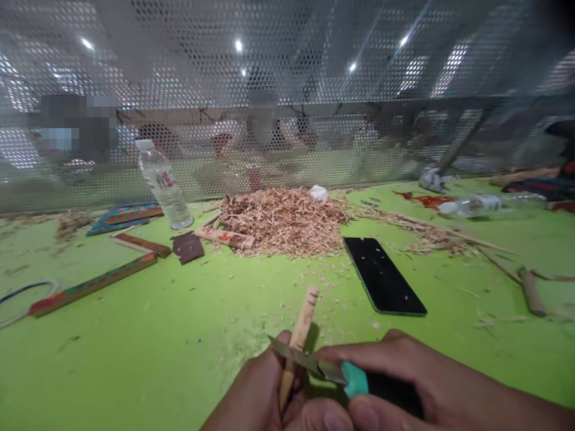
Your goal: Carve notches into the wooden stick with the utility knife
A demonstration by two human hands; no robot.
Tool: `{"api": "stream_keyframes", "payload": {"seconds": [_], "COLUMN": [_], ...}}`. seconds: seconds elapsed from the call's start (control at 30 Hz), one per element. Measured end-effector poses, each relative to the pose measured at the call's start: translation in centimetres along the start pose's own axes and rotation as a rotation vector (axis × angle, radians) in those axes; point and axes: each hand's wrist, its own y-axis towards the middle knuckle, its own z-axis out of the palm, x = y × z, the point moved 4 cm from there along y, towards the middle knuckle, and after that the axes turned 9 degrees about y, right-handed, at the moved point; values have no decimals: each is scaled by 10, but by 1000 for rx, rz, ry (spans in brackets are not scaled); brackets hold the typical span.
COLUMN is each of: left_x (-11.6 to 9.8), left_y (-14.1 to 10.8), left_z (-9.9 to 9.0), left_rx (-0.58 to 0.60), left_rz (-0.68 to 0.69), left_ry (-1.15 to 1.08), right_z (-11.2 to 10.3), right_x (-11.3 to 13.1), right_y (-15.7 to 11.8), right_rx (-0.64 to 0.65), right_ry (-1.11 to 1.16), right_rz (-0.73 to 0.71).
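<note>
My left hand (265, 383) is closed around the lower part of a slim carved wooden stick (305, 314), whose notched upper end points up and slightly right. In my right hand (399, 365) is a utility knife (354, 378) with a teal and black handle. Its blade lies across the stick just above my left fingers, tip pointing left. Both hands are close together at the bottom centre, and the thumbs nearly meet below the blade. The stick's lowest end is partly hidden by my fingers.
A heap of wood shavings (287, 221) lies beyond the hands on the green table (179, 359). A phone (384, 275) is at right, an upright bottle (164, 185) and painted wooden strip (94, 284) at left. A perforated screen (291, 143) stands behind; people show through it.
</note>
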Motion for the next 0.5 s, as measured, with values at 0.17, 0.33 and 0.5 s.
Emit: {"api": "stream_keyframes", "payload": {"seconds": [0.17, 0.33, 0.5], "left_x": [-7, -5, 0], "left_y": [4, 3, 0], "left_z": [3, 0, -8], "left_rx": [53, 2, -135], "left_rz": [56, 41, -29], "left_ry": [57, 145, 410], "right_z": [-1, 0, 3], "right_x": [0, -4, -15], "right_y": [2, 1, -1], "right_rx": [-43, -77, -54], "right_ry": [-74, -23, 153], "right_rz": [-29, -30, 60]}}
